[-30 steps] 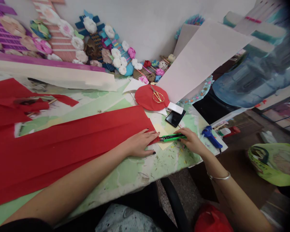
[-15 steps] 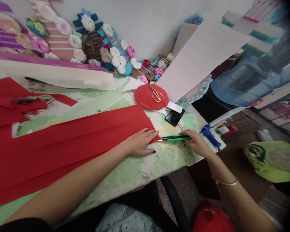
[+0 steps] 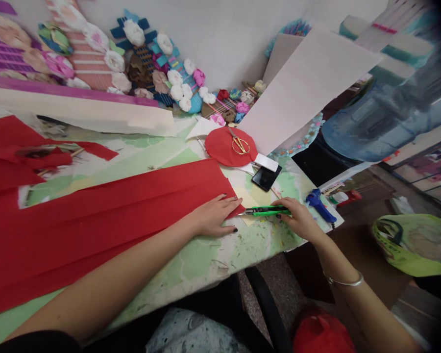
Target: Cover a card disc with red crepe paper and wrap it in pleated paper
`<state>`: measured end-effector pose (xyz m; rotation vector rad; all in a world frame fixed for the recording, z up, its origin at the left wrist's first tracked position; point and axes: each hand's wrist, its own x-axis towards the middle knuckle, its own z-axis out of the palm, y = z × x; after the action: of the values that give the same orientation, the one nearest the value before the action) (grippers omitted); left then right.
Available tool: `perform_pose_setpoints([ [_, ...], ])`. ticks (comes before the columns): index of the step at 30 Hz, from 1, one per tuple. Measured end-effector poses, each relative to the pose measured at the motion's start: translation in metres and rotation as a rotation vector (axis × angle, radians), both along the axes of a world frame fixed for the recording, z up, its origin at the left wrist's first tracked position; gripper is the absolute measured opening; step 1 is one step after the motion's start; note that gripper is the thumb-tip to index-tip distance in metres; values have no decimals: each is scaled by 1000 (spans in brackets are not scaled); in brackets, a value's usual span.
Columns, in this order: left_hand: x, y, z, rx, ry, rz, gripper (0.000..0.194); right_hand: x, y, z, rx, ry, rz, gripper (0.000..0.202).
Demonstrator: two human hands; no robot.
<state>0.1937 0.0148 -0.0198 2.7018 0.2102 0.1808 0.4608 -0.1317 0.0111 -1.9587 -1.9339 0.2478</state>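
Note:
A long folded sheet of red paper (image 3: 132, 206) stretches across the table from the left. My left hand (image 3: 215, 215) lies flat on its right end, fingers spread, with the thumb over the table surface. My right hand (image 3: 296, 215) grips a green utility knife (image 3: 266, 211), whose tip points left at the red sheet's right corner. Beneath that corner and the knife lies a small pale yellow paper (image 3: 248, 198). Whether the blade touches the red sheet I cannot tell.
Behind the sheet, gold-handled scissors (image 3: 239, 144) rest on a red disc (image 3: 220, 149), near a black phone (image 3: 266, 177). A blue glue gun (image 3: 320, 206) lies at the table's right end. Flower-decorated crafts (image 3: 176, 83) and a white board (image 3: 308, 83) lean along the wall.

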Motion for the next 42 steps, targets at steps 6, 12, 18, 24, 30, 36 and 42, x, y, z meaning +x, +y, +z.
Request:
perform_pose_setpoints([
  [6, 0, -1, 0, 1, 2, -1, 78, -7, 5, -1, -12, 9, -8, 35],
  [12, 0, 0, -1, -3, 2, 1, 79, -14, 11, -1, -18, -8, 5, 34],
  [18, -1, 1, -1, -86, -23, 15, 81, -6, 3, 0, 15, -7, 16, 36],
  [24, -9, 20, 5, -345, -225, 176, 56, -9, 4, -5, 28, 9, 6, 36],
  [30, -28, 45, 8, -105, -77, 160, 54, -15, 13, -12, 94, 29, 44, 36],
  [36, -31, 47, -4, 36, 53, 126, 52, -19, 19, -16, 100, 64, 58, 39],
  [42, -29, 47, -7, 67, 50, 139, 51, -21, 16, -19, 88, 90, 54, 37],
])
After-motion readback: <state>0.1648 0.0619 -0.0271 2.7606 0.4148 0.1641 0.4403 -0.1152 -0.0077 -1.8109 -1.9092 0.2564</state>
